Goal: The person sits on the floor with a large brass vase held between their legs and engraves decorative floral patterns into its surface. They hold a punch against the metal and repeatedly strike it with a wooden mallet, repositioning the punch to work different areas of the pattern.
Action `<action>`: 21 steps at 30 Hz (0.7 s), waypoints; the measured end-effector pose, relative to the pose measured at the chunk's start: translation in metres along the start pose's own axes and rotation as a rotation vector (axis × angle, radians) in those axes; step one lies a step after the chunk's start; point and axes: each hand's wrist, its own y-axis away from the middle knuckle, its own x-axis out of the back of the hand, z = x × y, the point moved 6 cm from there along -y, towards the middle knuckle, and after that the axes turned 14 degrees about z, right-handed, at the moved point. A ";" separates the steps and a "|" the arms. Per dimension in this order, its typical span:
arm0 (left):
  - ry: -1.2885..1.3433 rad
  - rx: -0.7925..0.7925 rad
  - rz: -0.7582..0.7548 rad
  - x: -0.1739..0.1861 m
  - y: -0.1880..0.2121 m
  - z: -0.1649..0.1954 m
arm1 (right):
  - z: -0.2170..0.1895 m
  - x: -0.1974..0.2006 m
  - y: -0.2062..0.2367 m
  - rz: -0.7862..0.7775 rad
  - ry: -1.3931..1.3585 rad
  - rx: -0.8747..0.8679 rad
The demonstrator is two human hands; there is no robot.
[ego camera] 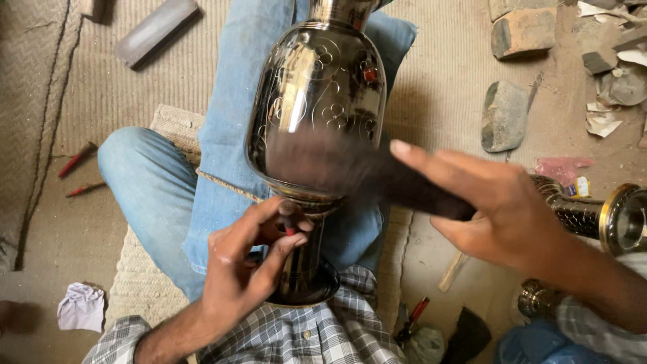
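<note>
A large polished dark metal vase (317, 94) with engraved floral scrolls lies across my lap on my jeans, its foot toward my shirt. My left hand (249, 263) pinches a small chisel with a red-tipped end (288, 219) against the vase's narrow stem. My right hand (499, 205) grips a dark wooden mallet (377, 175), blurred with motion, which crosses in front of the vase's lower body above the chisel.
Stones and bricks (505, 114) lie on the dirt floor at the upper right. Other metal vessels (606, 216) rest at the right. Red-handled tools (77, 158) lie on the left, a flat grey bar (156, 30) at the top left, crumpled cloth (81, 307) bottom left.
</note>
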 end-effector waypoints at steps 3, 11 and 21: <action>-0.047 0.076 0.060 0.006 0.007 -0.005 | -0.020 0.007 -0.017 -0.108 0.293 0.161; 0.020 0.100 0.123 0.010 0.018 -0.010 | -0.053 0.016 -0.042 -0.190 0.380 0.212; 0.100 0.069 0.164 0.010 0.020 -0.015 | -0.058 0.023 -0.042 -0.197 0.326 0.165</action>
